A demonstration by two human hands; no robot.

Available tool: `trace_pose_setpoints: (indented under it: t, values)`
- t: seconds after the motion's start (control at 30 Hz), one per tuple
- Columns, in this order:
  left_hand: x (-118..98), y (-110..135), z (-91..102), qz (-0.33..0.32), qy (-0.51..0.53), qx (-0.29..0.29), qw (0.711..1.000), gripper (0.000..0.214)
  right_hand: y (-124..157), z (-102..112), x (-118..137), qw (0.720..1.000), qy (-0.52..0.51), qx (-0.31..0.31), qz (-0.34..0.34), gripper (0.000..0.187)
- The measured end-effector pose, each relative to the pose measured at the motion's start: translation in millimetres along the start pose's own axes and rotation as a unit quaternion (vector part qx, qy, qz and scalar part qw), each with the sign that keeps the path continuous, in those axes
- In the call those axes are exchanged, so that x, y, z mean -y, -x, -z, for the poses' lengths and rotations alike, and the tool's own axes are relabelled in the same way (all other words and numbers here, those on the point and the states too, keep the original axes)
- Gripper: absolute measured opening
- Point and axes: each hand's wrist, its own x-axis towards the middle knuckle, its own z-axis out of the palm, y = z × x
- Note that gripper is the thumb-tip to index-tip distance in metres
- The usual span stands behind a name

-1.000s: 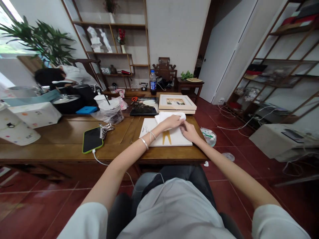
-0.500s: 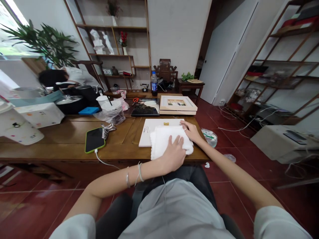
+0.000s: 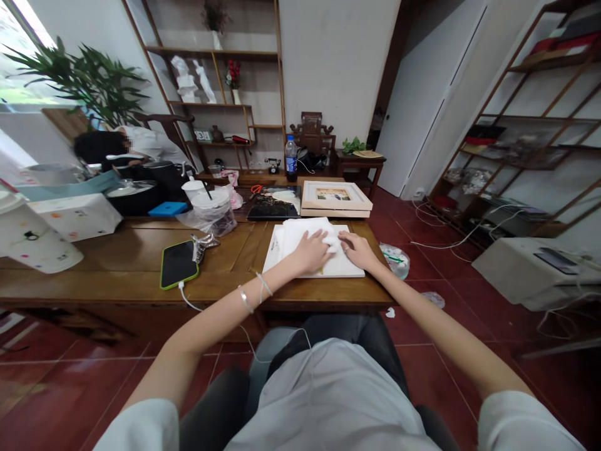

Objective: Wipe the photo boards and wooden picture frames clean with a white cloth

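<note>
A folded white cloth (image 3: 300, 230) lies over the upper part of a flat white board (image 3: 350, 269) near the table's front edge. My left hand (image 3: 310, 254) is on top of the cloth, its fingers bent into the bunched folds and gripping it. Small dark print shows at the board's left side, partly covered. My right hand (image 3: 359, 250) rests on the board's right edge, fingers apart and holding nothing, with the fingertips close to the cloth.
Behind the board are a white picture frame (image 3: 336, 199) and a dark glossy panel (image 3: 270, 202). A bottle (image 3: 291, 160) stands farther back. To the left lie a charging phone (image 3: 179, 264), bagged cup (image 3: 211, 210) and tissue box (image 3: 77, 216). A person leans at the far left.
My left hand has pushed the cloth away from me and slightly left, uncovering the board's near right part. The right hand stays at the board's right edge.
</note>
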Motion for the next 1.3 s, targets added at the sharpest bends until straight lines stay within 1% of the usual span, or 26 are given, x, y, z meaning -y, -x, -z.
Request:
trace_pose_setpoints:
  t: [0.07,0.13,0.23,0.33,0.4,0.53,0.6,0.67,0.73,0.83,0.97,1.07,1.17,1.23,1.3]
  values:
    - [11,-18,-8.7,0.002,-0.002,-0.003,1.000,0.044,0,0,0,1.000,0.007,0.003,0.003,0.033]
    - [15,-28,-13.0,0.003,-0.011,0.000,1.000,0.043,0,1,0,1.000,0.011,0.004,0.008,0.034]
    - [7,-28,-10.5,0.006,-0.032,0.011,0.999,0.040,-1,1,0,1.000,0.005,0.005,0.020,0.035]
    - [-15,-9,-1.1,0.006,-0.056,0.020,0.998,0.035,-2,0,-1,1.000,-0.001,0.006,0.016,0.038]
    - [-34,12,5.9,0.003,-0.071,0.018,0.997,0.033,-2,0,-1,1.000,0.001,0.003,0.005,0.038]
    - [-69,60,16.1,-0.045,-0.085,0.025,0.995,0.029,-1,0,0,1.000,-0.002,-0.003,-0.014,0.039]
    - [-78,75,18.6,-0.063,-0.082,0.031,0.994,0.027,0,0,0,1.000,-0.005,-0.005,-0.015,0.039]
    - [-79,82,20.2,-0.071,-0.079,0.033,0.994,0.027,0,-1,0,1.000,-0.007,-0.007,-0.012,0.040]
    - [-73,80,21.5,-0.078,-0.074,0.027,0.994,0.026,0,-1,0,1.000,-0.004,-0.007,-0.008,0.039]
    - [-55,66,22.6,-0.074,-0.062,0.017,0.995,0.025,0,-1,-2,1.000,0.004,-0.007,-0.003,0.038]
    - [-18,32,17.0,-0.059,-0.029,0.029,0.997,0.027,0,-2,-3,1.000,0.004,-0.008,0.004,0.039]
    - [14,3,6.4,-0.051,0.012,0.026,0.998,0.039,0,-1,-3,1.000,-0.004,-0.006,0.003,0.038]
    - [39,-20,-4.6,-0.038,0.041,0.013,0.998,0.043,1,0,-1,1.000,-0.015,-0.007,-0.002,0.039]
    - [47,-29,-9.5,-0.030,0.049,0.008,0.998,0.043,1,0,0,1.000,-0.022,-0.006,-0.005,0.039]
    - [48,-33,-11.5,-0.024,0.046,0.007,0.999,0.043,1,0,0,1.000,-0.023,-0.006,-0.006,0.039]
